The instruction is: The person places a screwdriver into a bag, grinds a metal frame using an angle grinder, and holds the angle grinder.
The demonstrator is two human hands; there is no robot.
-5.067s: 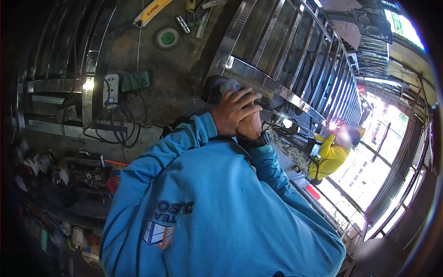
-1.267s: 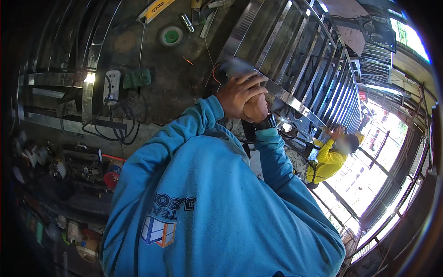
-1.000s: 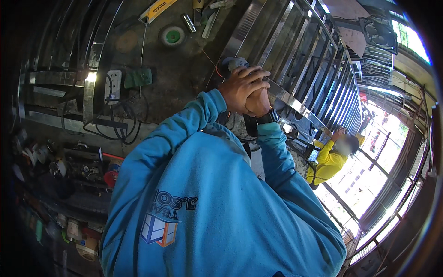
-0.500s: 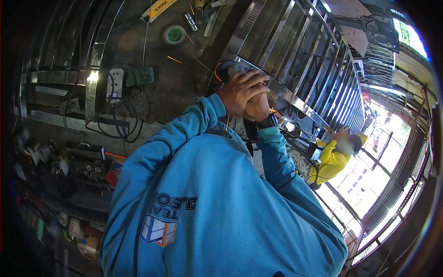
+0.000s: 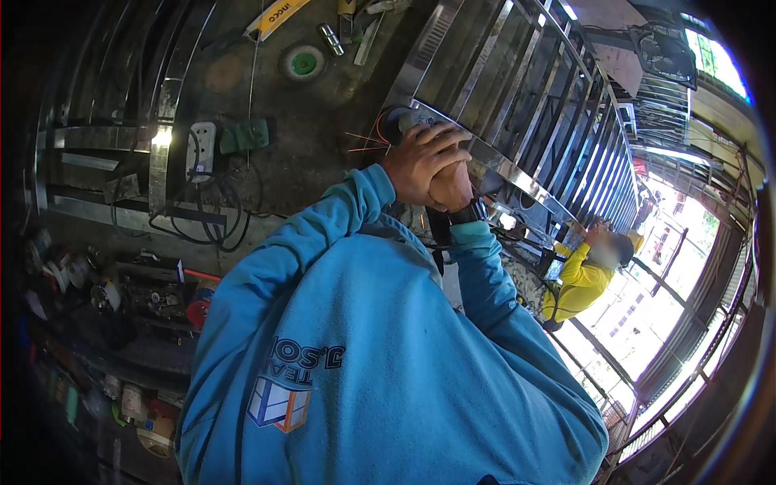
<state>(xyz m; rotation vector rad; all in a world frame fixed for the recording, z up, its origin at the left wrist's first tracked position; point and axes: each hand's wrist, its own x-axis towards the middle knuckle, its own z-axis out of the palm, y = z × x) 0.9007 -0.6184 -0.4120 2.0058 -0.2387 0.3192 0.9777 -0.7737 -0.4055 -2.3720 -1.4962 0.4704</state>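
Observation:
Both my hands are wrapped round an angle grinder (image 5: 414, 120), whose head and disc show just beyond my fingers. My left hand (image 5: 414, 163) lies across its front part, fingers curled to the right. Close behind it, my right hand (image 5: 453, 187) grips the body, partly hidden under the left fingers. The disc sits at the near left corner of a shiny metal frame with many parallel bars (image 5: 509, 168). Thin orange sparks (image 5: 368, 145) fly off to the left of the disc. The exact contact point is hidden.
On the floor lie a grinding disc with a green centre (image 5: 303, 63), a metal cylinder (image 5: 331, 39), a yellow tool (image 5: 275, 18) and a white power strip (image 5: 201, 149) with black cable. Another metal frame (image 5: 166, 105) is at left. A person in yellow (image 5: 578, 283) works at right.
The sparks now spread leftward in a short bunch near the disc, where before they were scattered farther out. My hands and the grinder have barely moved.

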